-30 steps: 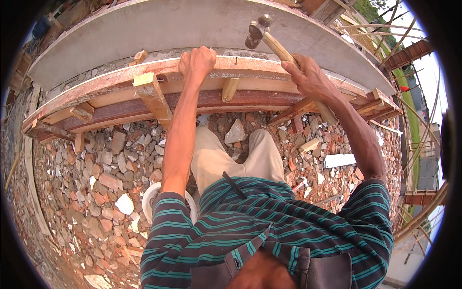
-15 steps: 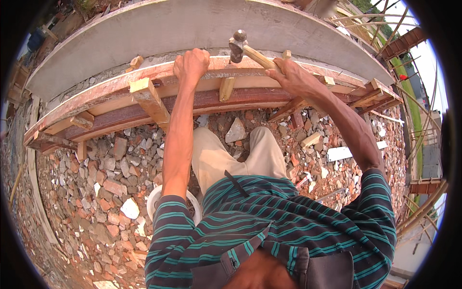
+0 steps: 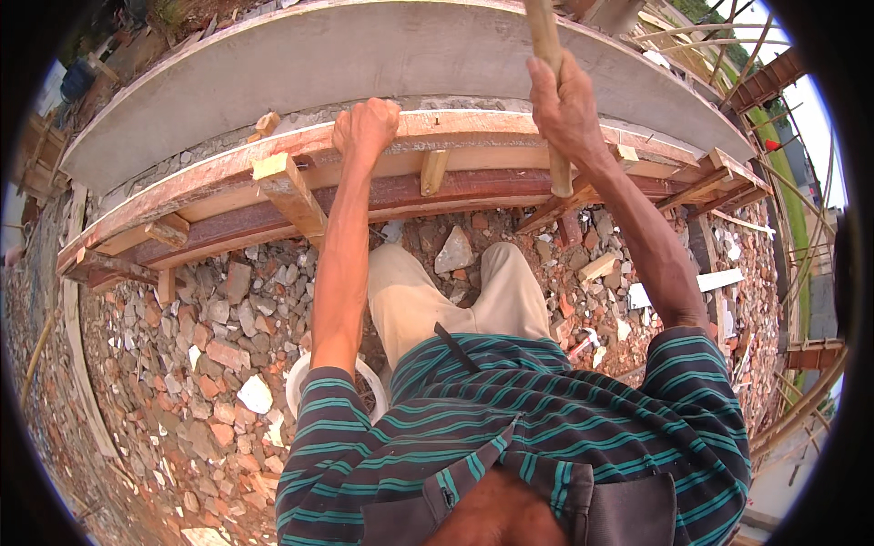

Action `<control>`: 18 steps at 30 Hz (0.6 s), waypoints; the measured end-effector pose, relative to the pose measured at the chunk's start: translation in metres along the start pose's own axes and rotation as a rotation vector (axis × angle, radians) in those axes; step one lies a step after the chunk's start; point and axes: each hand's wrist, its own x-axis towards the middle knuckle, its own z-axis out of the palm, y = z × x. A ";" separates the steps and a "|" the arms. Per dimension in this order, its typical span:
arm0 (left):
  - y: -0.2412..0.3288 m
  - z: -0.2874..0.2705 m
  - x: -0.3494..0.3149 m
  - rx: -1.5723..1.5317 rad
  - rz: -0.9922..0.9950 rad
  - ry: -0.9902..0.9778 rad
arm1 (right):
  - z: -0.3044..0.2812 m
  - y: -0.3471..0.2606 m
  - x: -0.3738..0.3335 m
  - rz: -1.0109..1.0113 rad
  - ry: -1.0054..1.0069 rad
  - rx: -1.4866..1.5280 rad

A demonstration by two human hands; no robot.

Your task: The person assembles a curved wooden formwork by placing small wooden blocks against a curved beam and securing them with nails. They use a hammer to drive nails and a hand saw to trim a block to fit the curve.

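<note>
My right hand is wrapped around the wooden handle of a hammer, held up over the formwork with the handle nearly upright. The hammer's head is out of view past the top edge. A nail shows as a short dark stub in the upper edge of the wooden formwork board. Left of that nail, my left hand is closed in a fist at the board's top edge; what its fingers hold, if anything, is hidden.
Behind the board runs a long grey concrete wall. Wooden braces stick out from the formwork toward me. Broken brick rubble covers the ground. A white bucket stands by my left elbow, and a white strip lies at right.
My right hand has lifted the hammer up and away from the nail, so its head has left the view. My left hand stays closed at the board's edge.
</note>
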 end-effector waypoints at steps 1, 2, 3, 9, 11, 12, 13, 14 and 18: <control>-0.001 0.002 0.001 -0.005 0.012 0.006 | 0.026 0.020 -0.030 0.067 -0.291 -0.122; 0.001 0.009 -0.008 0.012 0.009 -0.017 | 0.030 0.031 -0.046 0.102 -0.436 -0.159; 0.002 0.009 -0.013 0.023 -0.004 -0.022 | 0.017 0.024 -0.046 0.171 -0.465 -0.121; -0.003 0.000 -0.003 -0.009 -0.034 0.034 | -0.091 -0.054 -0.019 0.292 -0.098 0.510; -0.010 0.005 -0.005 0.011 -0.050 0.027 | -0.115 -0.078 0.009 0.072 0.227 0.590; -0.011 0.005 -0.002 0.014 -0.053 0.040 | -0.126 -0.062 0.028 -0.109 0.338 0.544; 0.003 0.010 0.003 -0.011 -0.024 0.040 | -0.136 -0.081 0.040 -0.106 0.535 0.540; -0.004 0.006 0.001 0.005 -0.048 0.037 | -0.117 -0.070 0.054 -0.193 0.556 0.517; 0.003 -0.005 0.003 0.006 0.002 -0.021 | -0.001 -0.008 -0.021 0.103 -0.155 -0.004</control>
